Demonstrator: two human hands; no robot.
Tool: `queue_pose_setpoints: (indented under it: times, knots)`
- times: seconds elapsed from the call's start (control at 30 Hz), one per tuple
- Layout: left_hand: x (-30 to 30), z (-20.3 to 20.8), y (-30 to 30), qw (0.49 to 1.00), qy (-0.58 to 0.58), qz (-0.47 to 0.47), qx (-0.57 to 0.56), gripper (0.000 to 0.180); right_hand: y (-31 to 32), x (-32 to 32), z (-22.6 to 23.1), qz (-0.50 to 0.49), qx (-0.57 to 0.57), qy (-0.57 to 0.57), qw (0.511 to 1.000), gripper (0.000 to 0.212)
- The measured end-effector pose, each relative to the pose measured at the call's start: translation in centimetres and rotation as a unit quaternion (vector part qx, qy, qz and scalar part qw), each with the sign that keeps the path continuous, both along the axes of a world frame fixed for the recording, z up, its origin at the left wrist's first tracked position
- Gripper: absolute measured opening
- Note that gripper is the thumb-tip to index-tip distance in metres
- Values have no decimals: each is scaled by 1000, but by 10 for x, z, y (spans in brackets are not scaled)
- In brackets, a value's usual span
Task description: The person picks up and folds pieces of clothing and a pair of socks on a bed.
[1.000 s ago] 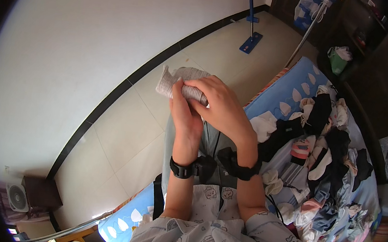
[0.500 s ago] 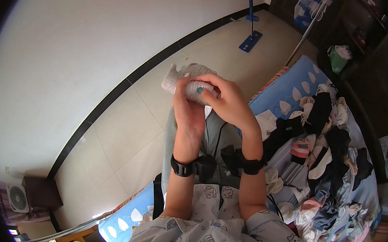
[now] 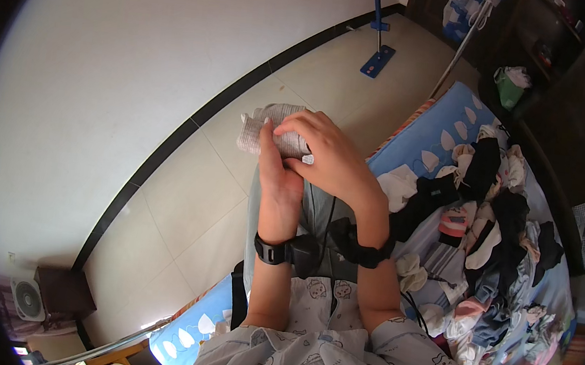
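Note:
A beige ribbed sock (image 3: 289, 143), folded into a soft bundle, is held up in front of my lap. My left hand (image 3: 279, 178) supports it from below and the left, its thumb pressed on the near face. From the right my right hand (image 3: 337, 155) curls over it, with the fingertips on its upper side and the thumb low by the left palm. The side of the sock resting in the left hand is hidden. A small white patch (image 3: 307, 159) shows beside the right thumb; what it is I cannot make out.
At my right, a bed with a blue leaf-patterned edge (image 3: 420, 135) carries a heap of socks and clothes (image 3: 485, 229). A blue flat mop (image 3: 378, 62) stands on the tiled floor near the wall. A green bin (image 3: 509, 89) is at the far right, a fan (image 3: 28, 299) at the lower left.
The bundle has shifted slightly left and lower. My right fingers have moved over its top, and my right thumb has slid off its face down toward the left palm.

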State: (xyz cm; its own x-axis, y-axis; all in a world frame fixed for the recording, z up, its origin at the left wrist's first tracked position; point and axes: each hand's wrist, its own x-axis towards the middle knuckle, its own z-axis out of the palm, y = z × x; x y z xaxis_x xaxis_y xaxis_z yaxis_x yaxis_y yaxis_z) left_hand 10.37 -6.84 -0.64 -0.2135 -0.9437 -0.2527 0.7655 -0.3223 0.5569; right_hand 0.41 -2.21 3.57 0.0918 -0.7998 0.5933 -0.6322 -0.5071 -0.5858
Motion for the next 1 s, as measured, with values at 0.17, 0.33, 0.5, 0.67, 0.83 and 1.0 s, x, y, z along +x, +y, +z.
queue_pose_setpoints:
  times: [0.17,0.33,0.5,0.67,0.83,1.0]
  knots:
    - [-6,12,5,1000,1,16,-23,35,-5,-1,-7,-14,7,-62,998,32]
    - [-9,23,5,998,17,-20,-49,38,-6,-22,-7,-23,135,-158,978,33]
    - [1,21,-3,989,-46,-120,-74,42,-9,-37,-13,-6,105,-414,904,36]
    - [5,27,-2,949,-254,-58,-178,43,-2,-52,-7,-29,149,-464,873,35]
    - [-2,35,8,879,-345,-11,-328,41,2,-56,-6,-24,208,-463,861,37]
    - [-7,30,6,821,-370,-26,-435,67,3,-55,-5,6,244,-481,842,38]
